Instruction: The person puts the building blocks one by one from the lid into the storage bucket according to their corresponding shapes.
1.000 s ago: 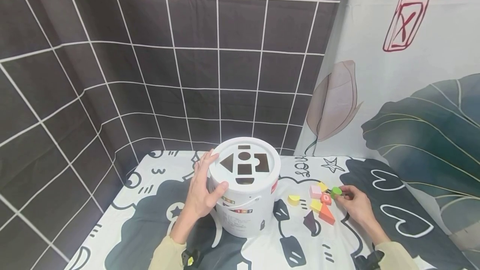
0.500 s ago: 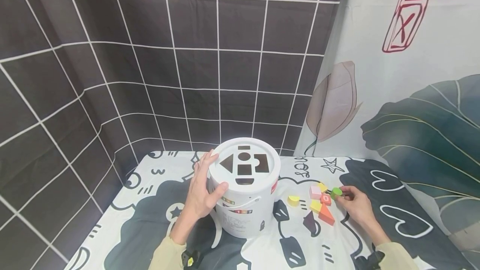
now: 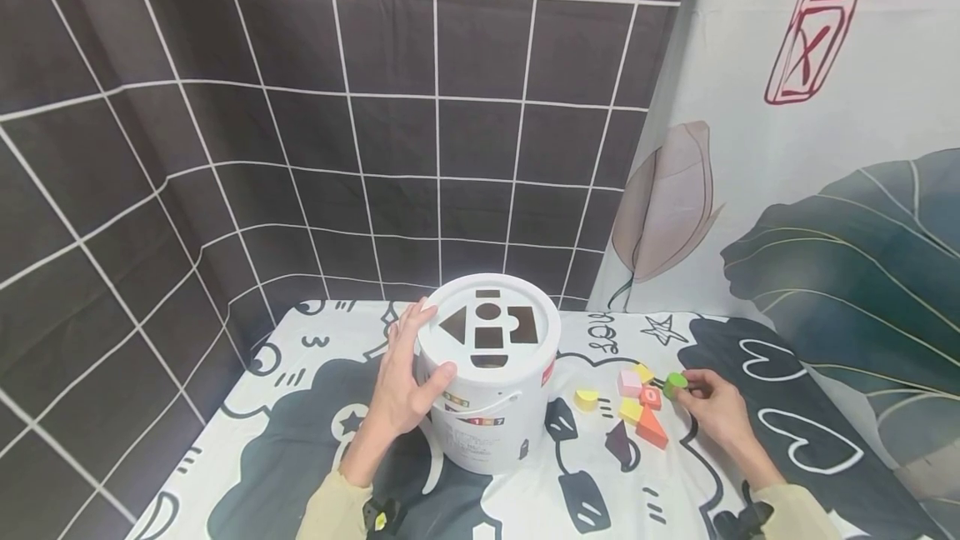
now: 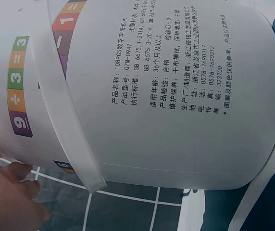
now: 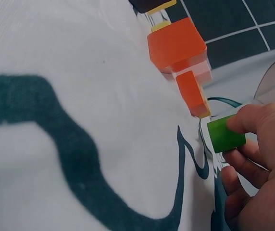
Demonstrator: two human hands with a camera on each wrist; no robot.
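My left hand (image 3: 405,369) rests against the near left side of a white plastic bucket (image 3: 491,436), its fingers along the rim and its thumb spread at the front. The white lid (image 3: 453,358) has cut-out holes of several shapes, among them a triangle, a circle and a square. To the right, my right hand (image 3: 716,411) pinches a green cylinder block (image 3: 675,384) between thumb and fingers. In the right wrist view this green block (image 5: 225,133) shows from its side. Left of that hand lies a cluster with an orange-red triangular block (image 3: 651,428) and a red block (image 3: 650,397).
Beside them are a pink block (image 3: 629,383), yellow blocks (image 3: 631,412) and a dark purple block (image 3: 618,442). One yellow half-round block (image 3: 587,400) lies nearer the bucket. A printed cloth (image 3: 622,494) covers the table; a dark gridded curtain (image 3: 390,140) hangs behind.
The green block has shifted very slightly to the right in my right hand. The left hand and the bucket hold their places.
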